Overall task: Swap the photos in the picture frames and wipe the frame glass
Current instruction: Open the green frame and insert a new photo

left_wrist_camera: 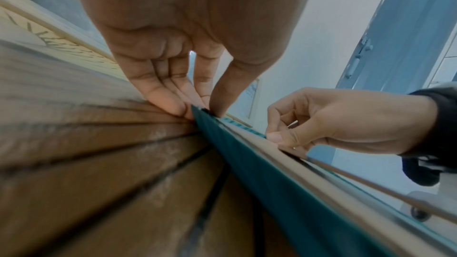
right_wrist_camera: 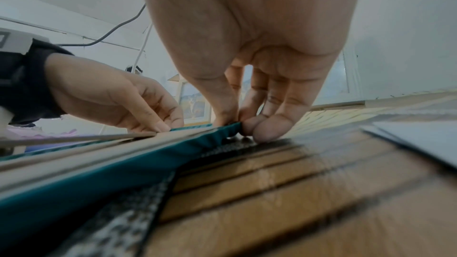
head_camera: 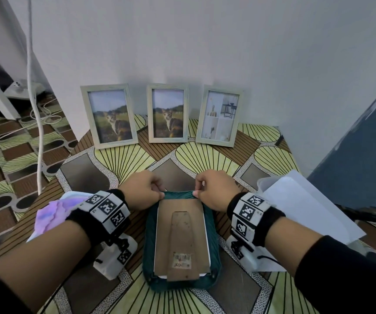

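Observation:
A picture frame lies face down, its brown backboard and stand (head_camera: 182, 234) facing up, on a teal cloth (head_camera: 149, 241) in front of me. My left hand (head_camera: 159, 193) pinches the cloth's far left corner (left_wrist_camera: 197, 110) between thumb and fingers. My right hand (head_camera: 196, 193) pinches the far right corner (right_wrist_camera: 235, 126) the same way. The cloth's far edge (head_camera: 178, 194) is bunched between the two hands. Three light wooden frames lean on the wall: two with a cat photo (head_camera: 108, 115) (head_camera: 168, 113) and one with an interior photo (head_camera: 219, 115).
A pink-purple cloth (head_camera: 48, 215) lies by my left wrist. White sheets (head_camera: 307, 207) lie at the right, beside a blue door (head_camera: 363, 143). White cables (head_camera: 35, 98) hang and trail over the floor at the left. The patterned surface (head_camera: 205, 155) lies bare between the hands and the standing frames.

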